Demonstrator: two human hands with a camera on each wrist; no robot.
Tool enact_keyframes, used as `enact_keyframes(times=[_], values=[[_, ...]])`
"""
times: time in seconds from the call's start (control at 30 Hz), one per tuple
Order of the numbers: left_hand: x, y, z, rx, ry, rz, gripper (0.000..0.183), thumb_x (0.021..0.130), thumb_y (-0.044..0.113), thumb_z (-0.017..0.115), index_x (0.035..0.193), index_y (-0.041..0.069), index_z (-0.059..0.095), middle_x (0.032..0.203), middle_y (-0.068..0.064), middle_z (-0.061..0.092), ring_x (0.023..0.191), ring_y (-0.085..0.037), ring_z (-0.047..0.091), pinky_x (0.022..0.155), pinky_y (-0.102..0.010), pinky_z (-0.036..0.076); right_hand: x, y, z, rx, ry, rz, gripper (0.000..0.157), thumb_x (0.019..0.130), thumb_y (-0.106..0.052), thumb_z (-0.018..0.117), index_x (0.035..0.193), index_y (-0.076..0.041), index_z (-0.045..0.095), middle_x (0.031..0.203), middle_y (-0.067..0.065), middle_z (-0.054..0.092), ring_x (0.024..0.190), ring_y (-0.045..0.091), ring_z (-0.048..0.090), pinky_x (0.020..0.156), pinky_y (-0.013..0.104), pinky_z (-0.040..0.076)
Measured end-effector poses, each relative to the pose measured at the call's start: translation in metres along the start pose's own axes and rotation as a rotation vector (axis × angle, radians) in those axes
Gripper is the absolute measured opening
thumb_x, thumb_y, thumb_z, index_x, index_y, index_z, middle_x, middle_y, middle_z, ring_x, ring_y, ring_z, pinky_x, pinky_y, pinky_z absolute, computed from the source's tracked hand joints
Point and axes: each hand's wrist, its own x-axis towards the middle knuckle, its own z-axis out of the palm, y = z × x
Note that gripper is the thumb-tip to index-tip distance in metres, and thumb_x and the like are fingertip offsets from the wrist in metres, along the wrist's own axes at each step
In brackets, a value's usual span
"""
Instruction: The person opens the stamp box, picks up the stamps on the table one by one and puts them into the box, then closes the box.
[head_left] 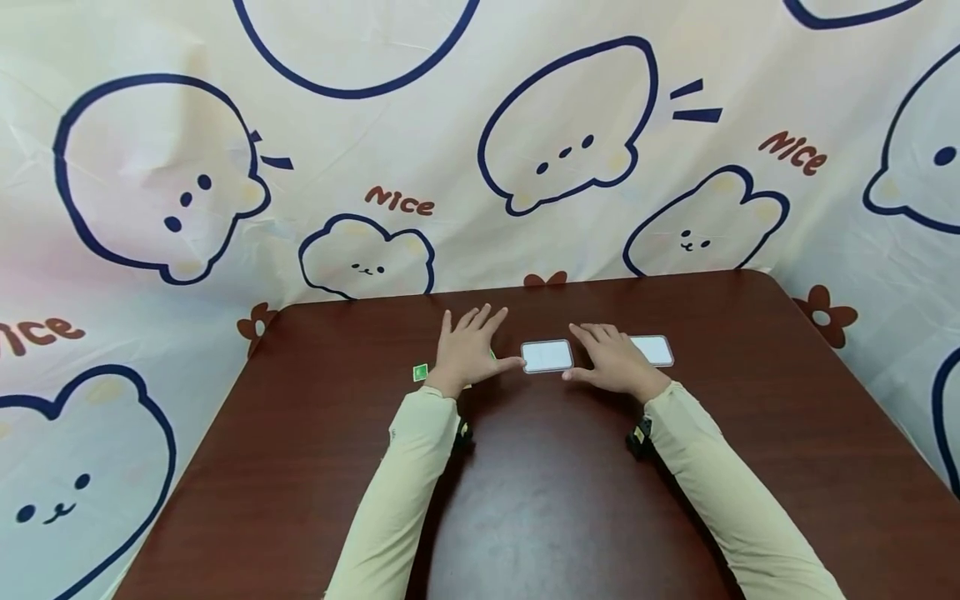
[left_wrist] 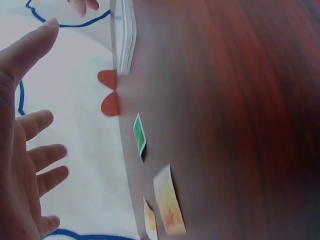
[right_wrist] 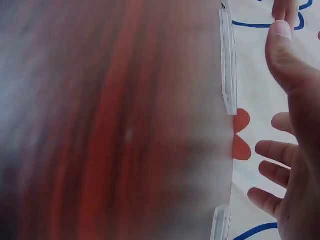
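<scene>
My left hand is held with fingers spread and thumb out, grasping nothing. Its thumb tip comes right at the left edge of a flat white rectangular case, clear-rimmed in the right wrist view. On that case's other side my right hand has its fingers extended and holds nothing. A second white case lies partly behind the right hand. In the left wrist view, a small green piece with a white border and a yellowish paper piece lie below the left hand's level, beside a smaller yellowish piece.
Left of the left hand is a small green square. Everything lies on a dark brown table. Close behind its far edge hangs a white cloth printed with blue-outlined cartoon animals, and more cloth flanks both sides.
</scene>
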Motion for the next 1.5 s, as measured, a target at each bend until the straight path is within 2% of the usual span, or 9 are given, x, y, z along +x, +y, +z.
enact_keyframes(times=[0.13,0.3,0.47,0.67,1.07,1.2,1.5], values=[[0.005,0.008,0.005,0.015,-0.004,0.029,0.095,0.077,0.076,0.056,0.153,0.028,0.027,0.153,-0.006,0.039,0.142,-0.024,0.035,0.118,-0.054,0.015,0.002,-0.003,0.003,0.018,0.001,0.009,0.097,0.081,-0.061,0.066,0.151,-0.006,0.028,0.144,0.022,0.042,0.131,0.04,0.04,0.104,0.056,0.037],[0.009,0.016,0.011,0.022,-0.008,0.07,0.097,0.075,0.076,0.059,0.152,0.026,0.03,0.141,-0.006,0.051,0.131,-0.022,0.046,0.111,-0.047,0.031,0.002,-0.007,0.002,0.055,-0.03,0.026,0.1,0.078,-0.06,0.07,0.151,-0.005,0.029,0.137,0.023,0.044,0.12,0.037,0.045,0.097,0.052,0.043],[0.014,0.02,0.014,0.007,-0.015,0.087,0.095,0.073,0.077,0.06,0.15,0.027,0.034,0.136,-0.005,0.054,0.126,-0.023,0.05,0.104,-0.045,0.037,0.005,-0.006,0.002,0.12,-0.073,0.037,0.1,0.078,-0.057,0.072,0.151,-0.004,0.029,0.129,0.021,0.045,0.109,0.032,0.049,0.088,0.047,0.046],[0.018,0.022,0.019,-0.04,-0.047,0.107,0.093,0.074,0.075,0.062,0.148,0.026,0.038,0.134,-0.006,0.056,0.122,-0.025,0.052,0.102,-0.045,0.04,0.009,-0.004,0.004,0.154,-0.121,0.039,0.096,0.08,-0.055,0.071,0.15,-0.004,0.03,0.124,0.021,0.045,0.101,0.028,0.05,0.084,0.045,0.045],[0.023,0.021,0.025,-0.146,-0.125,0.098,0.083,0.076,0.066,0.068,0.144,0.024,0.045,0.135,-0.007,0.056,0.119,-0.025,0.053,0.1,-0.046,0.043,0.018,0.001,0.01,0.229,-0.158,0.064,0.09,0.082,-0.051,0.071,0.149,-0.004,0.032,0.128,0.021,0.045,0.114,0.032,0.048,0.094,0.05,0.043],[0.025,0.021,0.027,-0.158,-0.155,0.094,0.082,0.076,0.064,0.069,0.143,0.024,0.047,0.134,-0.006,0.055,0.117,-0.024,0.054,0.099,-0.044,0.044,0.018,0.004,0.011,0.26,-0.159,0.076,0.087,0.082,-0.048,0.072,0.147,-0.005,0.036,0.126,0.02,0.046,0.114,0.032,0.049,0.095,0.05,0.043],[0.031,0.022,0.026,-0.123,-0.181,0.102,0.074,0.075,0.059,0.073,0.136,0.021,0.055,0.121,-0.004,0.058,0.1,-0.019,0.056,0.089,-0.039,0.043,0.023,0.007,0.014,0.283,-0.155,0.095,0.08,0.083,-0.045,0.073,0.146,-0.008,0.04,0.123,0.018,0.049,0.111,0.03,0.048,0.094,0.048,0.042]])
